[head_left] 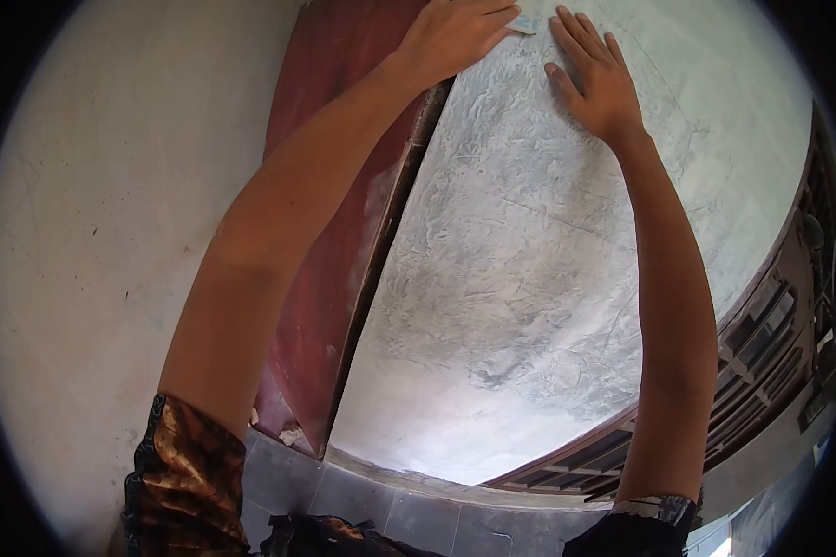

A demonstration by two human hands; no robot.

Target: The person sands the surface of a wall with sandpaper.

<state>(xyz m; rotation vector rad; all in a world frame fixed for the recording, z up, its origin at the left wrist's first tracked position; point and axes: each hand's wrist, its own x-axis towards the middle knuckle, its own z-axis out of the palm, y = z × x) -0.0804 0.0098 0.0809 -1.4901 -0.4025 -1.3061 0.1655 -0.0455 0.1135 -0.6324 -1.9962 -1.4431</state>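
Left hand (457,37): top centre, fingers closed on a pale blue piece (525,24).
Pale blue piece: top centre, partly hidden by the fingers.
Right hand (599,90): top, right of centre, open flat against the blotchy wall (492,251).
Red panel (330,93): upper left of centre, beside the wall.
Grey tiles (353,492): bottom.

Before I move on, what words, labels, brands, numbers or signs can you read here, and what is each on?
None can be read.
Pale blue piece in the left hand: small, partly covered; any print is unreadable.
Grey-white wall, red panel and patterned sleeve: no lettering visible.
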